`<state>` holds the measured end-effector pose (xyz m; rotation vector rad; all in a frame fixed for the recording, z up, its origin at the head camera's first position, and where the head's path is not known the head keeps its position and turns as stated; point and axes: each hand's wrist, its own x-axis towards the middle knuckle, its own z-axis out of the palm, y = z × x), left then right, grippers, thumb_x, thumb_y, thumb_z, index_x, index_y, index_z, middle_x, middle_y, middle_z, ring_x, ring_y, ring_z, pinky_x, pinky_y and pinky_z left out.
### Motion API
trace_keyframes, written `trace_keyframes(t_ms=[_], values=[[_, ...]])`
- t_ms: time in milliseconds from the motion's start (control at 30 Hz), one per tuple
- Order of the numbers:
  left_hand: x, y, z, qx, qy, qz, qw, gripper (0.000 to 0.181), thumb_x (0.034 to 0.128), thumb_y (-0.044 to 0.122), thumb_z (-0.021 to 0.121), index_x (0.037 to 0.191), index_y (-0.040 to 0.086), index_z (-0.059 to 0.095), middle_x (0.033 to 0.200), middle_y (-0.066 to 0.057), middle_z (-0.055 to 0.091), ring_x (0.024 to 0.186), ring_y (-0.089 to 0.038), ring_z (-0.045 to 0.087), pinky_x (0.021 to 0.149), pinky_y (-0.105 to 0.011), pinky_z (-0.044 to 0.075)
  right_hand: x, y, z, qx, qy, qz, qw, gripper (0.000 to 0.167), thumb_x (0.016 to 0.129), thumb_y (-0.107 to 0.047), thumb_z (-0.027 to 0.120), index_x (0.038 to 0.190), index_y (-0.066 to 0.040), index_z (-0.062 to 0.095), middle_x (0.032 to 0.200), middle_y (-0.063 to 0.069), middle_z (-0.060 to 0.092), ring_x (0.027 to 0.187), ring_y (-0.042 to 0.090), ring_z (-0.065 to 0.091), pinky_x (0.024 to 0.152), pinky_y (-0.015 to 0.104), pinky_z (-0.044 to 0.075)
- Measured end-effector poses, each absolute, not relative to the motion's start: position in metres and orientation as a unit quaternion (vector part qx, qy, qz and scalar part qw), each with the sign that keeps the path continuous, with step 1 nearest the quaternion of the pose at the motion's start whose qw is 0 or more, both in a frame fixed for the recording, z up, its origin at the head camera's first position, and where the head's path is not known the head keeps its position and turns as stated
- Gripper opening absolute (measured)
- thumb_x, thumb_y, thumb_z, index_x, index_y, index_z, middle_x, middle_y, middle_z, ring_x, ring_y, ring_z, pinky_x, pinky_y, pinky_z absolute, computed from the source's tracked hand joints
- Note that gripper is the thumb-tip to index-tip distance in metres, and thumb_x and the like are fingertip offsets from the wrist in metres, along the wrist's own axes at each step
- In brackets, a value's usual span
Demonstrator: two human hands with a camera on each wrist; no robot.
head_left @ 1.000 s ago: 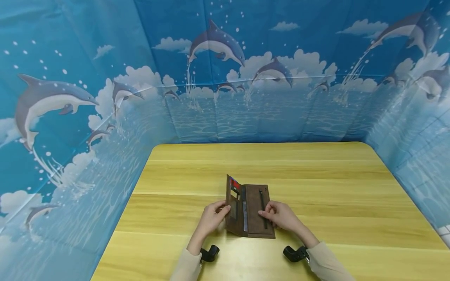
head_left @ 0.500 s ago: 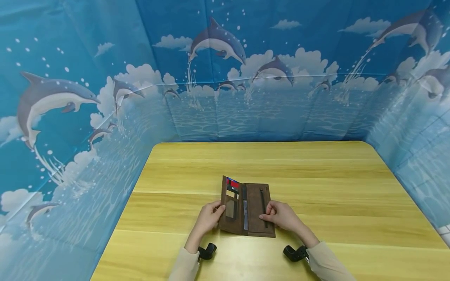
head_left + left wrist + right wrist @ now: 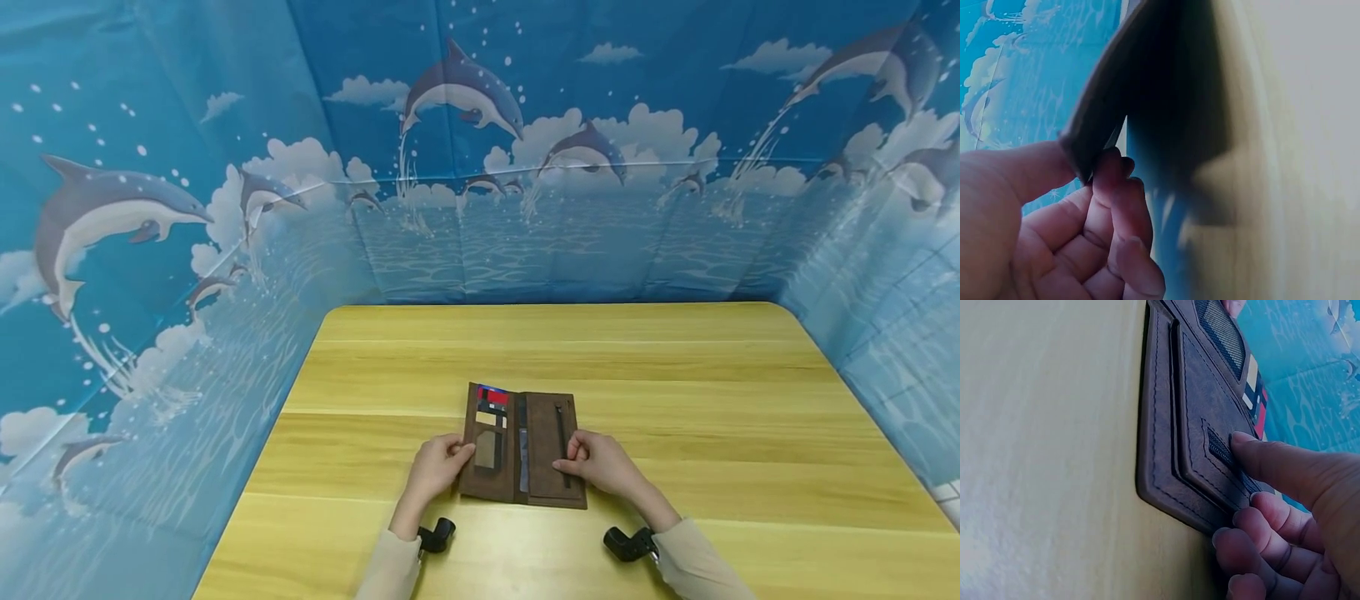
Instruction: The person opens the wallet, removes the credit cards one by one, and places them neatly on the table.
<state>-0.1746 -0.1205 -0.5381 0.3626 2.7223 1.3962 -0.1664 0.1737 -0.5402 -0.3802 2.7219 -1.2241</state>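
Observation:
A long brown wallet (image 3: 542,450) lies spread open on the table, its left half raised a little. On that half are a mesh window (image 3: 488,450) and several card slots, with a red and blue card (image 3: 492,396) showing at the top. A zip (image 3: 1229,456) runs along the right half. My left hand (image 3: 435,468) pinches the left edge, thumb on the inner face; the left wrist view shows the fingers behind the cover (image 3: 1100,94). My right hand (image 3: 606,462) grips the right edge, thumb resting by the zip and fingers under the edge.
The wood-grain table (image 3: 675,375) extends around the wallet on all sides. A blue dolphin-print curtain (image 3: 525,242) stands along its back and sides. Black wrist cameras (image 3: 437,536) sit on both wrists.
My left hand has moved left and lowered the wallet's left half, so the wallet lies wider and flatter. My right hand has stayed nearly still on the right edge.

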Motion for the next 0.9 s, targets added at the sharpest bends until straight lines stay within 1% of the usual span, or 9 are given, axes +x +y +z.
trace_keyframes(t_ms=[100,200,300,400,600,767,900], values=[[-0.1733,-0.122,-0.5373,0.112,0.893,0.435,0.026,0.033,0.0934,0.021,0.061,0.065,0.013,0.048,0.054,0.009,0.032,0.045,-0.004,0.025,0.044,-0.02,0.021,-0.1656,0.173,-0.5409,-0.127,0.903,-0.406,0.066,0.028,0.082,-0.027,0.075,0.075,-0.012,0.052,0.057,-0.005,0.046,0.047,0.007,0.037,0.045,0.022,0.032],[-0.1729,-0.1229,-0.5376,0.1,0.905,0.414,0.021,0.028,0.092,0.024,0.063,0.068,0.012,0.055,0.054,0.009,0.034,0.046,-0.004,0.029,0.045,-0.02,0.022,-0.1651,0.1724,-0.5411,-0.121,0.904,-0.405,0.068,0.028,0.081,-0.027,0.076,0.075,-0.013,0.052,0.058,-0.005,0.046,0.047,0.007,0.037,0.046,0.022,0.032],[-0.1731,-0.1233,-0.5388,0.081,0.915,0.394,0.016,0.022,0.0896,0.027,0.066,0.075,0.011,0.064,0.056,0.01,0.042,0.048,-0.005,0.035,0.045,-0.021,0.028,-0.1646,0.1719,-0.5411,-0.111,0.906,-0.403,0.07,0.028,0.081,-0.027,0.076,0.075,-0.013,0.052,0.058,-0.005,0.046,0.048,0.007,0.037,0.046,0.022,0.031],[-0.173,-0.1235,-0.5395,0.063,0.922,0.381,0.01,0.02,0.0869,0.029,0.069,0.081,0.011,0.07,0.06,0.01,0.051,0.05,-0.006,0.042,0.045,-0.023,0.035,-0.1642,0.1717,-0.541,-0.107,0.906,-0.402,0.07,0.028,0.081,-0.027,0.076,0.075,-0.013,0.053,0.058,-0.004,0.046,0.048,0.008,0.037,0.046,0.022,0.031],[-0.1726,-0.1236,-0.539,0.042,0.932,0.361,0.005,0.021,0.0828,0.032,0.073,0.077,0.012,0.069,0.063,0.009,0.057,0.052,-0.006,0.047,0.046,-0.026,0.04,-0.1651,0.1715,-0.5437,-0.103,0.909,-0.398,0.067,0.028,0.08,-0.029,0.076,0.075,-0.014,0.053,0.058,-0.005,0.046,0.049,0.008,0.039,0.047,0.023,0.032],[-0.1744,-0.1236,-0.5381,0.032,0.939,0.343,0.011,0.023,0.0825,0.034,0.073,0.073,0.014,0.066,0.061,0.01,0.056,0.049,-0.008,0.047,0.045,-0.026,0.038,-0.1664,0.1717,-0.5456,-0.1,0.91,-0.397,0.065,0.029,0.08,-0.031,0.076,0.075,-0.015,0.053,0.058,-0.005,0.047,0.049,0.009,0.039,0.048,0.024,0.032],[-0.1749,-0.1232,-0.5369,0.03,0.942,0.334,0.015,0.024,0.083,0.035,0.072,0.073,0.014,0.065,0.061,0.009,0.055,0.049,-0.008,0.047,0.044,-0.027,0.038,-0.1665,0.1717,-0.5443,-0.097,0.91,-0.397,0.064,0.029,0.08,-0.031,0.077,0.075,-0.015,0.053,0.058,-0.005,0.047,0.049,0.009,0.039,0.048,0.024,0.032]])
